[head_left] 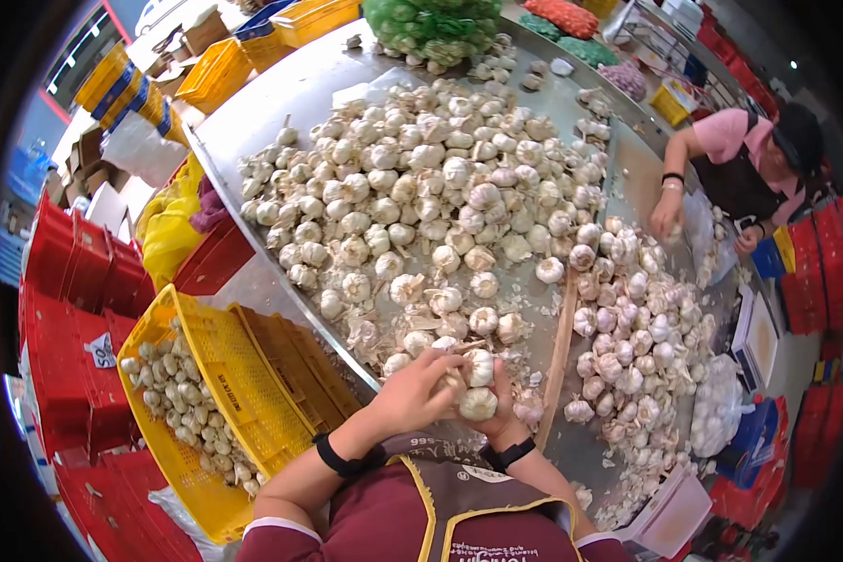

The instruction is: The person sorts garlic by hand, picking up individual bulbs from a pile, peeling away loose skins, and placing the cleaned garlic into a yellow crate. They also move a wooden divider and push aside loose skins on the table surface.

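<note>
Now, right at the near edge of the table (pixel 253 108), two garlic bulbs (pixel 478 404) are being held in the right hand (pixel 503 412), its fingers curled closed along their outer side. Close against them, from the other side, the left hand (pixel 418 386) is brought in with bent fingers; a pale piece (pixel 451 379) is half covered there, and whether it is actually pinched cannot be told. A black band (pixel 339 457) is worn on the left wrist, and another on the right.

Across the middle of the table, a broad heap of garlic (pixel 421 178) is spread, loose skins scattered at its near end. On the table's right portion, a second heap (pixel 637 347) is piled, and between the two a wooden strip (pixel 559 361) is laid. Up at the table's far edge, a green net bag (pixel 431 23) is set down, well filled.

Over to the left of the table, more bulbs (pixel 183 403) are gathered inside a tilted yellow basket (pixel 220 365), and beyond that, red crates (pixel 66 347) are stacked. Meanwhile, at the table's right side, a co-worker's hand (pixel 667 217) is reached out over the surface, near a clear plastic bag (pixel 707 244); just along that same side, a white scale (pixel 757 337) is placed.
</note>
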A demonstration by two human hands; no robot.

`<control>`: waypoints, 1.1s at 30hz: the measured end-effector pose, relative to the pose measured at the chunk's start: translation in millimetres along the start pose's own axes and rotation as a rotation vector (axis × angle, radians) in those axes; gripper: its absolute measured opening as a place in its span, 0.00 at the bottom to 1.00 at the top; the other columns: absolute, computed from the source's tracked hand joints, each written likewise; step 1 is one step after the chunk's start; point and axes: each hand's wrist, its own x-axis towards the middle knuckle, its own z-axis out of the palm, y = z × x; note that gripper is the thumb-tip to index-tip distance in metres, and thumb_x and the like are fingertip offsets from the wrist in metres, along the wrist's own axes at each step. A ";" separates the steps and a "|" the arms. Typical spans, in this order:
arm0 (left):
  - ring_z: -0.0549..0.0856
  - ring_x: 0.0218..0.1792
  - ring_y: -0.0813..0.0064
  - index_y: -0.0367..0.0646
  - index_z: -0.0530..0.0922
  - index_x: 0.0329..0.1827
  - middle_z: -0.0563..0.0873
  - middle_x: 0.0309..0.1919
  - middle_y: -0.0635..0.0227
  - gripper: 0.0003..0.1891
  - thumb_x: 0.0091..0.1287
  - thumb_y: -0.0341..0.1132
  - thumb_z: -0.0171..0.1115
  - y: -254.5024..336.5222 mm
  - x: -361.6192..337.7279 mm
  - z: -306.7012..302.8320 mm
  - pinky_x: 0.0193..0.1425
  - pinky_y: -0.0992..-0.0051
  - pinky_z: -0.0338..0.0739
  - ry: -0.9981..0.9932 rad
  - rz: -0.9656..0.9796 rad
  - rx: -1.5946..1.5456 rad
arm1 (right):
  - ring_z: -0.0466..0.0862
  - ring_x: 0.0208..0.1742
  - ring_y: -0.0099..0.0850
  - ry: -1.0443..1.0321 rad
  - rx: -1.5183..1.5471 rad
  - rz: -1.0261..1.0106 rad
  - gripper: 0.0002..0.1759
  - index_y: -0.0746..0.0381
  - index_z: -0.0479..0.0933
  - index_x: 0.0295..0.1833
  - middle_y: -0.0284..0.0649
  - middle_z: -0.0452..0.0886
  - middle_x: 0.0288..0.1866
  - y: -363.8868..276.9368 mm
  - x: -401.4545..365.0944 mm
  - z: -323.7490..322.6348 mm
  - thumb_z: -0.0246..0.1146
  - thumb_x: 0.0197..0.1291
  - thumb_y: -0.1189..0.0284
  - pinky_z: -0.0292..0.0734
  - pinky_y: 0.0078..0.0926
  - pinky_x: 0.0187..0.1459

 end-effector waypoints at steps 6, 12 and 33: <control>0.80 0.55 0.52 0.48 0.69 0.67 0.74 0.61 0.55 0.28 0.66 0.48 0.61 18.3 16.2 -5.0 0.55 0.60 0.78 0.076 0.010 0.195 | 0.71 0.66 0.52 -0.122 -0.036 -0.137 0.35 0.59 0.69 0.63 0.50 0.70 0.66 -43.8 -19.6 -9.5 0.53 0.65 0.41 0.76 0.55 0.59; 0.81 0.50 0.48 0.43 0.77 0.56 0.80 0.51 0.51 0.19 0.63 0.39 0.63 -45.8 67.5 -5.4 0.53 0.59 0.77 0.144 -0.095 0.147 | 0.54 0.77 0.52 -0.503 0.319 -0.562 0.48 0.55 0.56 0.75 0.53 0.54 0.76 -144.3 -74.0 58.1 0.69 0.55 0.48 0.64 0.57 0.70; 0.82 0.28 0.75 0.44 0.76 0.47 0.81 0.30 0.69 0.14 0.58 0.31 0.61 -70.5 135.5 -19.8 0.28 0.72 0.80 0.158 -0.452 -0.593 | 0.79 0.57 0.37 0.009 0.012 -0.297 0.21 0.63 0.70 0.65 0.44 0.78 0.57 -68.6 -22.3 -27.9 0.52 0.72 0.63 0.78 0.31 0.56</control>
